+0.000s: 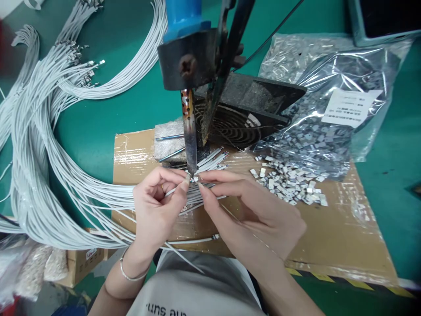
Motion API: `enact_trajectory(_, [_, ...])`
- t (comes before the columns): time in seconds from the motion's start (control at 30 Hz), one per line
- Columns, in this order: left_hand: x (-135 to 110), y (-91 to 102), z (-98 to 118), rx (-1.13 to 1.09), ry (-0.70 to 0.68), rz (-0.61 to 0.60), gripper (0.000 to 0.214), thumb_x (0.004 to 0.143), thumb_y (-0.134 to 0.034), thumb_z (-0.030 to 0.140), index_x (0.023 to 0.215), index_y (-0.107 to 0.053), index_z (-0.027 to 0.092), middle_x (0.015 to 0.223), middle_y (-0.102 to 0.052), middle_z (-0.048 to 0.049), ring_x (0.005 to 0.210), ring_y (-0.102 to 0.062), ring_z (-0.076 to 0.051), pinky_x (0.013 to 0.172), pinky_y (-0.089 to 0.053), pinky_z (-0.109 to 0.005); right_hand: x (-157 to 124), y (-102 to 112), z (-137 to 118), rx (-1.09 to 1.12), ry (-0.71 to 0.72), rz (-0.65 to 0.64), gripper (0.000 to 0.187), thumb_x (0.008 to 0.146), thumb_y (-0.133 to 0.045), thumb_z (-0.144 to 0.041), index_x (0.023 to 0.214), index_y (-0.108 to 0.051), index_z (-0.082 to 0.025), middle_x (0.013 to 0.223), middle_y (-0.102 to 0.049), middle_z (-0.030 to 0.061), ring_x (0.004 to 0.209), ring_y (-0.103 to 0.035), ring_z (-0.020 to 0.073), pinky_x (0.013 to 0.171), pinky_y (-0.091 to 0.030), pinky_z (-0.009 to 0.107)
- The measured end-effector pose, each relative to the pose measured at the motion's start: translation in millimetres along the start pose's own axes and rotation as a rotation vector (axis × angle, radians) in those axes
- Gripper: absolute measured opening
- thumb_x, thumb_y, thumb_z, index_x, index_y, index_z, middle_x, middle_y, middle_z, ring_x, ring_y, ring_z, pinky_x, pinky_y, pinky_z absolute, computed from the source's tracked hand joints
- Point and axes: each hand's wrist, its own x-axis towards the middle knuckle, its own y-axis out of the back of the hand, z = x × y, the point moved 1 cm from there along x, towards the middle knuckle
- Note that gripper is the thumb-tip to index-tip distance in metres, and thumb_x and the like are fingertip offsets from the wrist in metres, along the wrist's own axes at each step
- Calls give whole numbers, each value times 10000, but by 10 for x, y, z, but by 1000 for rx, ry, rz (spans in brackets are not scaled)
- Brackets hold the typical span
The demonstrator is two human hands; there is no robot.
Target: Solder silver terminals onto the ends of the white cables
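Observation:
My left hand (158, 202) is closed, its thumb and index finger pinching the end of a white cable (170, 192). Opposite it, my right hand (253, 210) pinches a small white, metallic-looking piece (196, 179) between finger and thumb. A thin silvery wire (263, 243) runs along the right palm, apparently solder. Right above the fingertips, the tip of a soldering iron (190, 149) points down at the joint, mounted upright with its blue handle (184, 17) on top. The fingers partly hide the exact contact. More white cable ends (210, 162) lie behind and beneath the hands.
Cardboard (338, 228) covers the green bench. A pile of small flat metallic pieces (296, 182) lies right, before a clear bag (329, 136) of more. A black fan (237, 125) stands behind the iron. A thick bundle of white cables (33, 145) fills the left.

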Motion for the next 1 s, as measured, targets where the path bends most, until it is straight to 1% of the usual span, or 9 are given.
enact_trajectory(0.1, [8,-7,3,-7,1,-2,127,845,-828,135,754,-759,189,836,-794,-42,526,-531,-79,446,-377,-196,-8,-1,10,4,-11,-3,245,904,-753,-31,907,-747,-276,1038,-856,-1,879,-826,179,849,-689,314])
enact_trajectory(0.27, [7,-19,9,-2,11,2,124,841,-834,152,749,-758,189,828,-791,-48,561,-581,-97,462,-404,-199,-13,1,14,12,-20,0,246,906,-756,-35,915,-755,-280,1037,-856,-4,881,-829,179,854,-690,315])
enact_trajectory(0.47, [10,-22,19,-15,-7,3,126,835,-820,115,745,-761,182,819,-791,-35,526,-530,-72,443,-365,-189,-4,2,11,-10,5,7,242,902,-762,-31,914,-756,-273,1034,-856,-4,868,-823,172,849,-693,315])
enact_trajectory(0.63, [7,-20,24,-32,-17,-14,141,849,-801,83,756,-762,181,830,-798,-18,522,-500,-54,446,-352,-176,2,-5,1,-10,23,22,247,906,-758,-22,916,-760,-269,1031,-856,-11,861,-817,153,843,-684,284])
enact_trajectory(0.77, [15,-22,7,-39,-16,-12,141,848,-803,79,760,-766,183,842,-803,-15,545,-524,-55,453,-354,-170,-5,-7,-5,-11,19,17,234,908,-762,-21,901,-754,-256,1034,-855,-5,859,-814,146,846,-675,268])
enact_trajectory(1.0, [17,-19,-9,-36,7,-11,139,839,-810,93,747,-761,185,830,-802,-17,632,-599,-78,471,-357,-163,-13,-17,13,15,-14,21,226,925,-747,-39,887,-740,-262,1003,-851,3,860,-813,167,823,-679,315])
